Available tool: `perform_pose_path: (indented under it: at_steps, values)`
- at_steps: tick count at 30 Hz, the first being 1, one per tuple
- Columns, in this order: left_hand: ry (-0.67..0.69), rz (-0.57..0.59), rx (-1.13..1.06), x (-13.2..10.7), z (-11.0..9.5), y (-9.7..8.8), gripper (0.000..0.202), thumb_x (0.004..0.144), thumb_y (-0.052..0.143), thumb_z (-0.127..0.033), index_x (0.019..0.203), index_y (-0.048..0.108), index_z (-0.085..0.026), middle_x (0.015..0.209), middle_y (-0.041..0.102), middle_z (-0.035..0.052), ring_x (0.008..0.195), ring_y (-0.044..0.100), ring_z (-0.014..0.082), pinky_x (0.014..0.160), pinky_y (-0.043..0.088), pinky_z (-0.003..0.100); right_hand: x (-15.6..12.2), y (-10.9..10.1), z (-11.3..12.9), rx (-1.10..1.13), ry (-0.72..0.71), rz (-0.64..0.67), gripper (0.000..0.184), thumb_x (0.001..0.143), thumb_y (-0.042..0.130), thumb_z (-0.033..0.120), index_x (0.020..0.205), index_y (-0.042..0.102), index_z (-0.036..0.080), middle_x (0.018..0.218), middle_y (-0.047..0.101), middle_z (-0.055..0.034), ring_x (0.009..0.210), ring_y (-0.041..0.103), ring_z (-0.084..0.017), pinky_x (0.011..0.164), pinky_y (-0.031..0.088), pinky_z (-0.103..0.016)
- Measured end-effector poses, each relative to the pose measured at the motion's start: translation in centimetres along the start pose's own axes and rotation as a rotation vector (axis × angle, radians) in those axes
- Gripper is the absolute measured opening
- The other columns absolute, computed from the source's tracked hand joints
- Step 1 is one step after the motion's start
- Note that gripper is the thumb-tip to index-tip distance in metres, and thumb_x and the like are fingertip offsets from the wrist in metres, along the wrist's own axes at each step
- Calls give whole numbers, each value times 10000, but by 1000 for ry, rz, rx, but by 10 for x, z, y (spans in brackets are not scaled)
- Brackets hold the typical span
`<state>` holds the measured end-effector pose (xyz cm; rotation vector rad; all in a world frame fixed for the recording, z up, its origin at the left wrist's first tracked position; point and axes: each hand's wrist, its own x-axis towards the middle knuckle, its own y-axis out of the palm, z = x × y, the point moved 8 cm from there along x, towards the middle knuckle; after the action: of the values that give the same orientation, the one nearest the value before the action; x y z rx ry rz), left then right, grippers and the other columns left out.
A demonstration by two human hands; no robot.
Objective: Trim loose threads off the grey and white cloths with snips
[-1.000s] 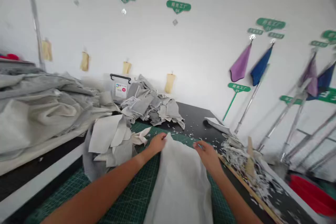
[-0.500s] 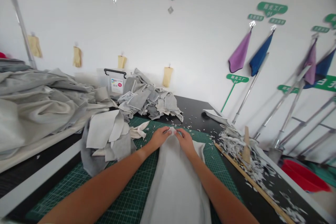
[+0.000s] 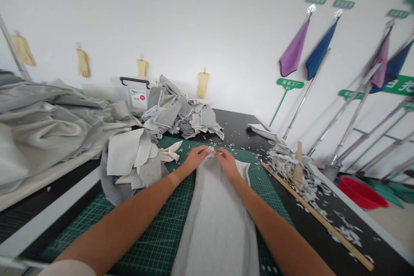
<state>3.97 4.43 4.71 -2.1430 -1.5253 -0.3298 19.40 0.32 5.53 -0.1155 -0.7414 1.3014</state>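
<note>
A long light-grey piece of fabric (image 3: 220, 220) runs from the near edge of the view up over the green cutting mat (image 3: 152, 233). At its far end my left hand (image 3: 196, 158) pinches the fabric's edge between thumb and fingers. Close beside it, my right hand (image 3: 225, 160) grips the same edge, the fingertips of both hands only a little apart. The far corner at the right flares out past my right wrist. Left of my left forearm lies a stack of cut grey fabric pieces (image 3: 129, 155), with a small pale scrap (image 3: 170, 152) next to it.
Heaped grey fabric (image 3: 48, 125) covers the left side. Behind the mat are a scrap pile (image 3: 184, 112) and a clear plastic box (image 3: 137, 99). At right lie a long wooden strip (image 3: 317, 215), a shorter wooden piece (image 3: 299, 164) and shredded trimmings (image 3: 284, 159). A red basin (image 3: 362, 192) stands beyond the table.
The camera view has tilted slightly downward, so the wall and table sit higher in the picture. Both hands keep their hold on the fabric's far end.
</note>
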Motion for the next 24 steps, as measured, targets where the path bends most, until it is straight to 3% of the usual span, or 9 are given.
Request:
perform_pose_path:
  at_steps: [10,15,24]
  values:
    - [12,43,-86,-4,-11,2,352,904,572,-475,967,734,-170,973,733,38,936,627,209,851,461,283,-5,-1,10,51,29,12,457,895,470,621,682,538,222,579,477,32,614,462,-162,572,350,-251]
    - [-37,60,-136,-5,-9,4,398,886,584,-511,1001,745,-167,1022,744,50,970,638,227,883,472,299,-7,-1,17,43,33,12,469,886,450,644,694,565,232,576,487,28,618,470,-171,577,368,-264]
    - [-50,51,-157,-7,-15,2,412,864,596,-532,951,744,-157,945,735,49,902,634,218,806,482,293,-12,-1,25,-21,9,-24,519,913,371,675,722,587,244,605,547,0,641,525,-202,576,404,-295]
